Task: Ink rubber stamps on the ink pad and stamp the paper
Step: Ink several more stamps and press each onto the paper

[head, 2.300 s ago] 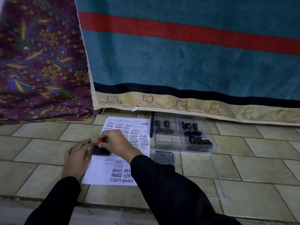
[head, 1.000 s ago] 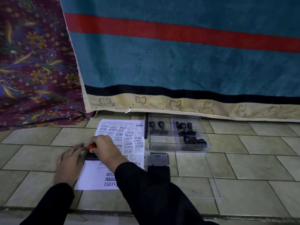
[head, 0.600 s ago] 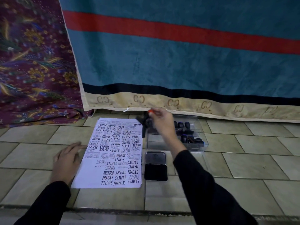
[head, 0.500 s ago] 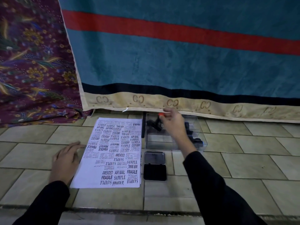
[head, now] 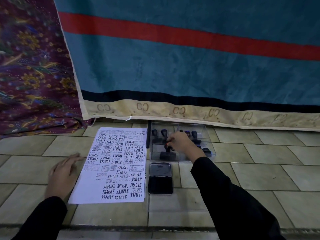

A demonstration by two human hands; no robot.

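Right hand (head: 181, 143) pinches red-topped black rubber stamp (head: 167, 151) inside clear plastic compartment box (head: 210, 146); set it upright before letting go; left hand (head: 63, 174), open and flat, steadies printed white paper (head: 117, 167).

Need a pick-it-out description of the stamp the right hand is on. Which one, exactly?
Start at the clear plastic tray on the tiled floor, right of the stamped paper and behind the open ink pad. In the tray's near-left section, under the right hand, stands the stamp. Its handle shows a red tip; the other stamps' knobs look dark.
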